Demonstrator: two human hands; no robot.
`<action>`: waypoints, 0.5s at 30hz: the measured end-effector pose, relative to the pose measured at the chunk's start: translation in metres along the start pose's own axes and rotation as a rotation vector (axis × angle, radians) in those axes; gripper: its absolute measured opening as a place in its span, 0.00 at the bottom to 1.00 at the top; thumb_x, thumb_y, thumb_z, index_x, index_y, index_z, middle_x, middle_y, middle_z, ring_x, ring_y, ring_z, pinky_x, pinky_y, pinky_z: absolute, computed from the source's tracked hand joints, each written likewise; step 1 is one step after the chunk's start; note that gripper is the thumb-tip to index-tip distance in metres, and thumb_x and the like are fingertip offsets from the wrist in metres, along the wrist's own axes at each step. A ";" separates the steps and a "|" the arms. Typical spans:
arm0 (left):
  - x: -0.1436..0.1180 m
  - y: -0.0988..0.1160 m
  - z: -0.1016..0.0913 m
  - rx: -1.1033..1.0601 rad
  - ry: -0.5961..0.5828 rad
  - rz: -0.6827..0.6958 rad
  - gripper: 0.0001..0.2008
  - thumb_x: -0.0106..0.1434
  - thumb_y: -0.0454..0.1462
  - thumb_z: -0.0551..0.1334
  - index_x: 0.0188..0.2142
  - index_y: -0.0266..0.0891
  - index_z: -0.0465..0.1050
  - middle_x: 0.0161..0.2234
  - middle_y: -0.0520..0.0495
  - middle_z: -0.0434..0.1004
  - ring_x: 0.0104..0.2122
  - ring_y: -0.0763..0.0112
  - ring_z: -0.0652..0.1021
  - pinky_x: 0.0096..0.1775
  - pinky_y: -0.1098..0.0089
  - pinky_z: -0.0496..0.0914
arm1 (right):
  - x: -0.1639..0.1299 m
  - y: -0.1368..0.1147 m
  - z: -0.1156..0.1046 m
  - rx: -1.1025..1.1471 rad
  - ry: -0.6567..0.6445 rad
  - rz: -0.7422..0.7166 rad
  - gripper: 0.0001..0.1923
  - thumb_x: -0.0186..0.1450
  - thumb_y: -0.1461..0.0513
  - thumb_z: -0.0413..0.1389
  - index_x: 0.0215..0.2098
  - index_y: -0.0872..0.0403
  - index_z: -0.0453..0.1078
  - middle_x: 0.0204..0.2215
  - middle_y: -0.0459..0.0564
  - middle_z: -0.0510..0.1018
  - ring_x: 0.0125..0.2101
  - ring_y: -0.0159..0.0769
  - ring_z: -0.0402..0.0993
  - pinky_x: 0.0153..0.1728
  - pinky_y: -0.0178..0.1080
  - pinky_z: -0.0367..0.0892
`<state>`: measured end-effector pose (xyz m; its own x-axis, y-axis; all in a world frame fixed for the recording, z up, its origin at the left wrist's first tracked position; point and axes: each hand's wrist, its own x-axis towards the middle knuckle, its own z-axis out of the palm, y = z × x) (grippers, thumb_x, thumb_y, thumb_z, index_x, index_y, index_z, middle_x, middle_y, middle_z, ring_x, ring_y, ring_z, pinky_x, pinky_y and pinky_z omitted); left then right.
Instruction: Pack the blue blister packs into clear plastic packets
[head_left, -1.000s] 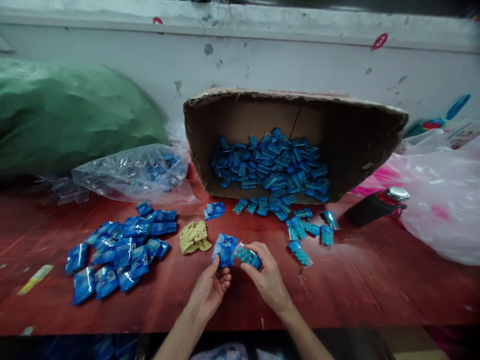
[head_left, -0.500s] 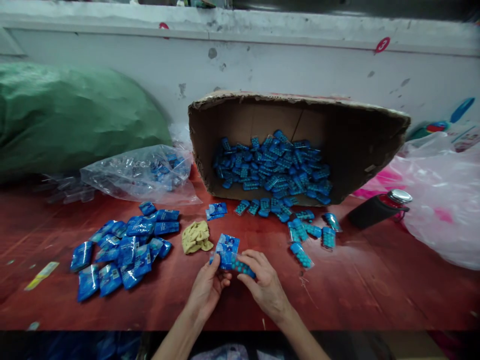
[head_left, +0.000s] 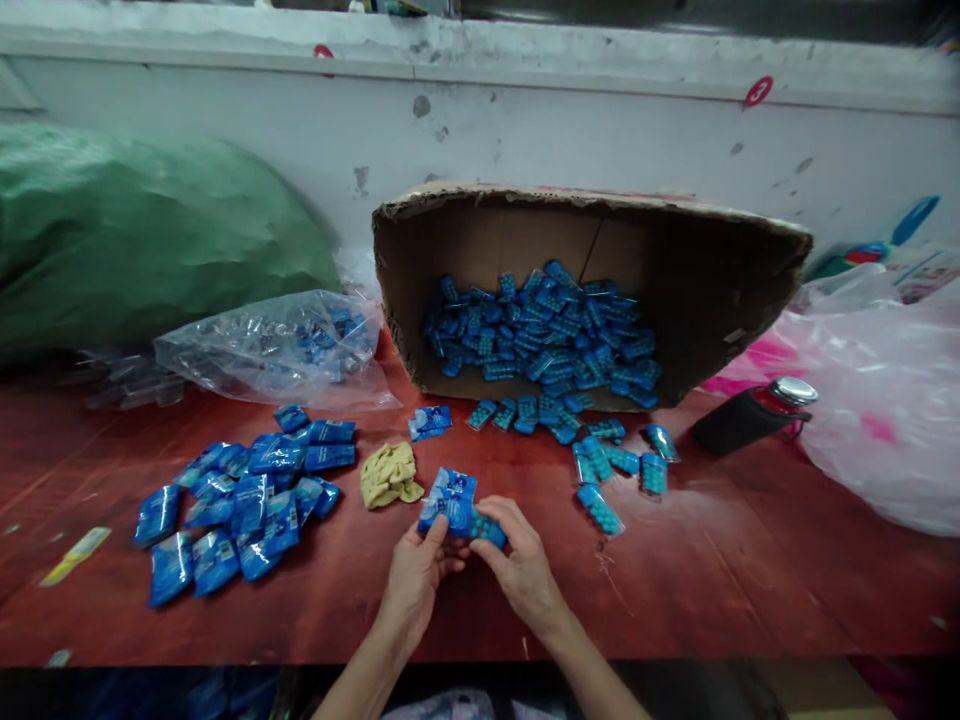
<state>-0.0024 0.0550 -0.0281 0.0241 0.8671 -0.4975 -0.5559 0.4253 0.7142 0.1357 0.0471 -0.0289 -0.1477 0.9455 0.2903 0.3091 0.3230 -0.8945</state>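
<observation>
Near the front of the red table, my left hand pinches a blue printed packet between thumb and fingers. My right hand grips a small clear pack of turquoise balls with a blue end. The pack's far end meets the packet's right edge; whether it is inside the packet I cannot tell. Beyond the packet lie a crumpled yellowish cloth and a few flat blue packets. A pile of filled blue packets spreads to the left. Several loose ball packs lie to the right.
A cardboard box on its side holds many ball packs. Left of it are a clear plastic bag and a big green sack. To the right stand a tilted black bottle and pinkish plastic bags. A yellow strip lies far left.
My right hand has brought the ball pack closer against the packet's right edge. My left thumb has shifted onto the packet's lower front. The whole view has moved slightly.
</observation>
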 end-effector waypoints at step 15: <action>-0.003 0.018 -0.003 -0.122 -0.205 -0.210 0.08 0.53 0.33 0.61 0.34 0.34 0.71 0.31 0.45 0.78 0.31 0.68 0.77 0.35 0.68 0.69 | -0.005 -0.008 0.006 0.712 -0.052 0.333 0.20 0.53 0.65 0.58 0.45 0.50 0.65 0.39 0.46 0.71 0.36 0.33 0.69 0.37 0.35 0.66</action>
<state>-0.0155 0.0594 -0.0150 0.3093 0.8031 -0.5094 -0.6163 0.5772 0.5357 0.1289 0.0394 -0.0254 -0.2020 0.9789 -0.0322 -0.3286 -0.0987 -0.9393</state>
